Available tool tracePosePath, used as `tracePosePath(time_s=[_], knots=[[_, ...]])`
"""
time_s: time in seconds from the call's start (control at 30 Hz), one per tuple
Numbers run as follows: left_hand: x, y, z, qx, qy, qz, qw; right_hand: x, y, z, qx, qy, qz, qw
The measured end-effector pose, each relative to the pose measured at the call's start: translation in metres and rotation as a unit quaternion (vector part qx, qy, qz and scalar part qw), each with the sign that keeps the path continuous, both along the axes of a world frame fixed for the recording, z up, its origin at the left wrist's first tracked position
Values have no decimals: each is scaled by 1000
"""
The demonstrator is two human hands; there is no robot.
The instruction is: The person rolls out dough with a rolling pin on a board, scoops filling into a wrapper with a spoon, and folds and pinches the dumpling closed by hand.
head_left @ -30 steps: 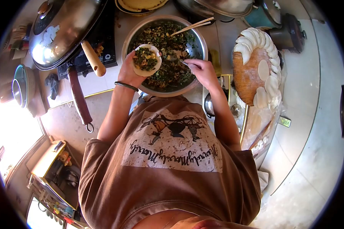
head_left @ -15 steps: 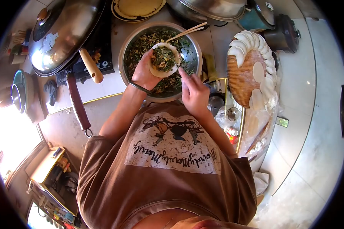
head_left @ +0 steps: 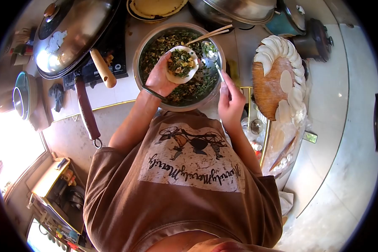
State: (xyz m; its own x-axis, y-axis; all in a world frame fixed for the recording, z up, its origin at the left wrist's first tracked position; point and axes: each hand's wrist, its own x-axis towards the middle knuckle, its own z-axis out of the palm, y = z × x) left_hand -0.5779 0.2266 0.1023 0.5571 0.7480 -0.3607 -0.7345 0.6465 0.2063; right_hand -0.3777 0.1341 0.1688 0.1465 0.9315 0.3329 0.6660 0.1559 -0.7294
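- Dough wrapper point(head_left: 187, 79): above the steel mixing bowl point(head_left: 137, 67), with chopped green filling point(head_left: 180, 64) heaped on it. A level wrapper and a bare rim would best keep the filling contained.
- Left hand point(head_left: 158, 80): cups the wrapper from beneath and the side, thumb near its edge; light, even support should avoid stretching the dough.
- Right hand point(head_left: 232, 102): pinches the metal spoon point(head_left: 218, 70) narrowly by its handle, its head beside the wrapper; small, gentle strokes suit soft dough.
- Chopsticks point(head_left: 210, 35): lean on the bowl's far rim.
- Ribbed board point(head_left: 265, 92): farther right, bearing overlapping wrappers point(head_left: 297, 63).
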Motion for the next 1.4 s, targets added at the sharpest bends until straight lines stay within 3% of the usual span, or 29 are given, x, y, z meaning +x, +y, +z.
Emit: tracePosePath(time_s=[0.13,0.27,0.37,0.43,0.53,0.57,0.63,0.77,0.83,0.9,1.07,1.17,1.27,1.37,1.4], knots=[[-10,-2,-2,14,-26,-9,1000,16,1,-44,-167,-136,20,976],[-12,-8,11,-22,-27,-1,999,11,1,-55,-275,-341,129,890],[-12,-11,11,-39,-75,-6,996,12,6,-36,-176,-332,100,921],[-15,-12,6,-36,-135,-24,990,7,15,-20,-29,-262,130,956],[-7,-17,32,-109,23,-12,994,-3,28,-4,117,-228,194,947],[-7,-18,31,-108,7,-18,994,-4,30,-2,152,-229,218,936],[-7,-21,30,-105,-27,-29,994,-3,33,-1,157,-251,242,924],[1,-24,44,-134,19,-29,990,3,40,2,155,-256,292,908],[-1,-29,17,108,166,-93,976,5,41,4,155,-259,307,903],[-1,-33,-2,189,184,-112,958,6,43,6,155,-259,316,899],[1,-40,-4,35,-23,-37,998,0,47,7,136,-168,324,921],[11,-43,35,94,199,1,976,-6,52,7,107,-118,307,938],[2,-41,23,173,249,-78,950,-11,55,11,70,-95,288,950],[-5,-37,38,189,222,-108,950,-14,58,16,40,-76,266,960],[-7,-36,41,254,246,-102,930,-14,59,18,30,-69,262,962]])
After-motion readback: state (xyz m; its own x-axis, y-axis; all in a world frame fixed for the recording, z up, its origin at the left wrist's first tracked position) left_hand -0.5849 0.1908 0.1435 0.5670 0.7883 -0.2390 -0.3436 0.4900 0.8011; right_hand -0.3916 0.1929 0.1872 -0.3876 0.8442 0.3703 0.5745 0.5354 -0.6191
